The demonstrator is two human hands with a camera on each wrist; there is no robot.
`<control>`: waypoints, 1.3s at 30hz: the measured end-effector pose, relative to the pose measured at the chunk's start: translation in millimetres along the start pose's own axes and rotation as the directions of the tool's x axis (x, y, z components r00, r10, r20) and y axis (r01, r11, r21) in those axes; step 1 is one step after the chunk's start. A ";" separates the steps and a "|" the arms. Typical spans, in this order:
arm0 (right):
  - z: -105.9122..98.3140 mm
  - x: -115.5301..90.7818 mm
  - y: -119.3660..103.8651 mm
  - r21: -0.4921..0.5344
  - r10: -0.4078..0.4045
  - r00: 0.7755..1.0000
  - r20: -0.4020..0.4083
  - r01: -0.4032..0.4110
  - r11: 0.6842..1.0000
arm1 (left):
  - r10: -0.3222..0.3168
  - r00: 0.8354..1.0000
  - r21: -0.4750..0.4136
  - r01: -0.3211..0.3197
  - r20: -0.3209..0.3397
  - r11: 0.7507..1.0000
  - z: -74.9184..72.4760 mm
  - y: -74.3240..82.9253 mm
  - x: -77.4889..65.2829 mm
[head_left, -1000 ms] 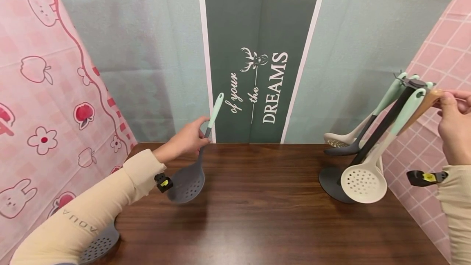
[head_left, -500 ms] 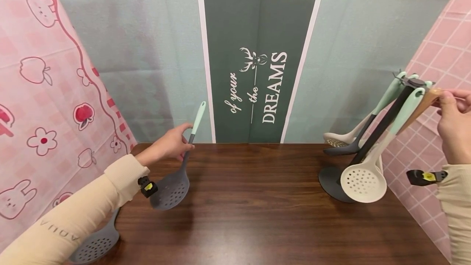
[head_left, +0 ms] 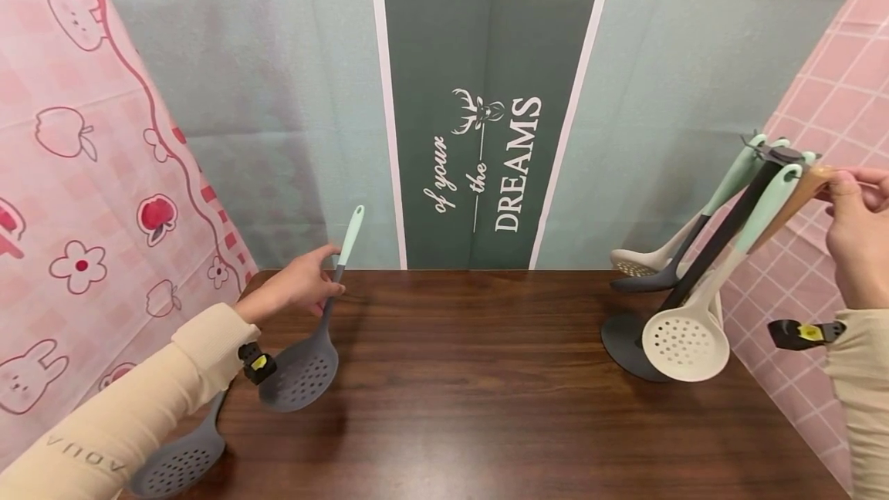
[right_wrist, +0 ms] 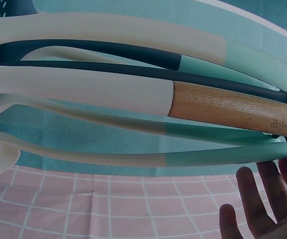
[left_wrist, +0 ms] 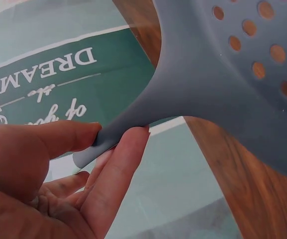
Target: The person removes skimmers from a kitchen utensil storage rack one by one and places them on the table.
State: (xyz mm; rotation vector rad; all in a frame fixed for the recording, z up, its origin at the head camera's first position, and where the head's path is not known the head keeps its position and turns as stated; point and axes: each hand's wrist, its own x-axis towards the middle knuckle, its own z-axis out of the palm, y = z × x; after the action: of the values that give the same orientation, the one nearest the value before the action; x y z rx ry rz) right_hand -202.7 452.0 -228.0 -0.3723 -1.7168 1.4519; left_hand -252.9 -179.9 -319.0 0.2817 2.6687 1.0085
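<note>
My left hand (head_left: 303, 280) pinches a grey skimmer (head_left: 305, 369) by its neck, just below the mint handle. Its perforated head hangs low over the left of the table; whether it touches the wood I cannot tell. In the left wrist view the thumb and fingers clasp the grey neck. My right hand (head_left: 861, 230) has thumb and fingers at the top of a utensil rack (head_left: 715, 234), by the wooden handle (head_left: 781, 211). In the right wrist view its fingertips meet the end of a mint handle (right_wrist: 223, 155). Which handle it pinches is unclear.
A second grey perforated utensil (head_left: 182, 461) lies at the table's left front, partly hidden by my left sleeve. A white slotted ladle (head_left: 686, 346) hangs at the rack's front, other utensils behind. Patterned cloths stand left, right and behind the brown table (head_left: 472, 384).
My left hand has carried the grey skimmer left and slightly nearer me. More of the second grey utensil shows beside the sleeve. The right hand has stayed at the rack.
</note>
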 end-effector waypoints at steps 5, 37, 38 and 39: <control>-0.7 1.3 1.4 0.020 0.008 1.000 0.003 -0.008 1.000 | -0.025 0.999 -0.013 0.026 0.030 1.000 -0.1 -8.4 -5.6; -0.9 -1.5 -5.1 0.093 0.044 0.999 0.016 -0.045 0.995 | -0.130 0.990 -0.017 0.131 0.057 0.991 29.0 -74.7 -30.6; -1.2 -1.8 -5.6 0.084 0.048 0.999 0.016 -0.050 0.995 | -0.133 0.989 -0.010 0.134 0.060 0.991 30.5 -76.5 -31.5; -1.4 -2.1 -5.9 0.089 0.053 0.998 0.016 -0.055 0.995 | -0.139 0.988 -0.003 0.140 0.062 0.990 32.2 -78.4 -32.5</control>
State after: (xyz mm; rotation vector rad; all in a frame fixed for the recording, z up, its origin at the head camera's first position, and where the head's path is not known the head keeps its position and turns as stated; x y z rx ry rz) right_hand -198.7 449.8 -223.5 -0.3642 -1.6575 1.5674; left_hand -218.5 -226.9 -388.7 0.1207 2.5880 0.9504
